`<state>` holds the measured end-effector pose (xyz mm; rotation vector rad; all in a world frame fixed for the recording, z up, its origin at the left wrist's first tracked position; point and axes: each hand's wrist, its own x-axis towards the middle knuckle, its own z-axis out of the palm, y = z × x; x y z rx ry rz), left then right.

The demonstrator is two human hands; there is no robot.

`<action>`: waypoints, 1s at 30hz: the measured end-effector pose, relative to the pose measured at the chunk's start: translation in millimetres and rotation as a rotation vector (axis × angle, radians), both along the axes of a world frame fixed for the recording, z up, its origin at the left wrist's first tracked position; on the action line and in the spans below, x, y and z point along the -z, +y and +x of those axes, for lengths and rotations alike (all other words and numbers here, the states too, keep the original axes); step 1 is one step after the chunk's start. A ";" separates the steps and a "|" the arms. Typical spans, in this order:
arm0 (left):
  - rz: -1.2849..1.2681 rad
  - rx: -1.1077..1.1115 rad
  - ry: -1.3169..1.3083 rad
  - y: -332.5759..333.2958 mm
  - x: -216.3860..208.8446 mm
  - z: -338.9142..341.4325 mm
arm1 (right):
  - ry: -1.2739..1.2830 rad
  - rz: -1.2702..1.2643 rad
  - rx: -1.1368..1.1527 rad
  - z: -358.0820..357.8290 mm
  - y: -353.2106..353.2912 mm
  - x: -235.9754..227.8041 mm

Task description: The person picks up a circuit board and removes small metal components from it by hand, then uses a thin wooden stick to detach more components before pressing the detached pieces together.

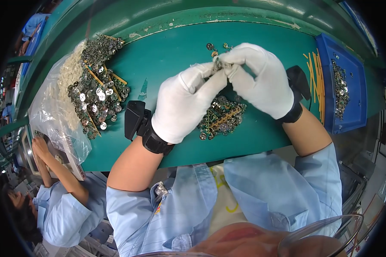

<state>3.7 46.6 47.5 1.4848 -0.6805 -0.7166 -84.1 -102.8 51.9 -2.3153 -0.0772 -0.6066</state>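
Gloved hands meet above a green worktable point(167, 55). Far left of the fingers lies a large pile of small round metal parts point(96, 92). The white-gloved left hand point(182, 105) and right hand point(257, 77) pinch one small metal piece point(218, 63) between their fingertips. Below the fingers sits a smaller heap of parts point(222, 116); far right, a blue plastic tray point(351, 85).

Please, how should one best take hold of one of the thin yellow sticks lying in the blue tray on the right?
Probably from above, pinching a yellow stick near its middle. The sticks lie flat and nearly parallel against the left wall of the blue tray, so a side approach would meet that wall. The small metal parts sit to the right, leaving the sticks' tops free. Both gloved hands are now busy elsewhere.
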 end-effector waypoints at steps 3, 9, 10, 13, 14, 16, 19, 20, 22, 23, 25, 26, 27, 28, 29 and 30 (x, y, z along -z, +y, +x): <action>0.009 0.021 0.143 0.1 -2.6 7.6 | 0.313 0.630 -0.017 2.0 -0.9 1.0; 0.138 0.165 0.191 5.3 1.4 11.1 | 0.364 0.882 -0.055 2.9 -3.3 -0.7; 0.113 0.112 0.181 1.2 2.3 8.4 | 0.370 0.857 -0.024 3.3 -3.7 0.4; 0.063 0.002 0.162 -5.2 4.6 6.5 | 0.354 0.791 -0.010 4.0 -1.0 1.9; 0.082 -0.014 0.097 -4.5 6.5 7.9 | 0.328 0.750 -0.025 4.1 1.0 2.0; 0.120 -0.046 -0.033 -2.6 8.6 9.6 | 0.304 0.708 -0.041 4.1 3.8 2.8; 0.075 -0.081 -0.014 -1.6 6.5 10.1 | 0.251 0.668 0.004 4.4 6.1 5.7; 0.053 -0.097 -0.004 -1.4 5.2 10.0 | 0.251 0.667 0.003 3.7 6.2 4.2; 0.088 -0.110 -0.089 0.4 1.4 7.7 | 0.326 0.712 0.053 2.3 7.6 -3.6; 0.124 -0.121 -0.172 1.4 -0.5 6.0 | 0.364 0.735 0.079 1.8 8.0 -5.2; 0.161 -0.131 -0.256 0.9 2.0 2.5 | 0.363 0.726 0.100 1.5 9.0 -0.3; 0.094 -0.132 -0.251 -0.4 9.1 -1.9 | 0.362 0.717 0.120 1.5 9.8 3.6; 0.027 -0.135 -0.245 -2.9 12.5 -6.2 | 0.362 0.706 0.140 1.5 10.4 5.8; -0.041 -0.137 -0.239 -4.7 14.1 -8.9 | 0.363 0.706 0.140 1.7 11.5 7.1; -0.042 -0.137 -0.238 -5.0 15.6 -10.6 | 0.338 0.704 0.157 2.1 13.0 8.0; -0.027 -0.122 -0.159 -4.4 16.9 -12.5 | 0.314 0.702 0.173 2.5 14.5 8.9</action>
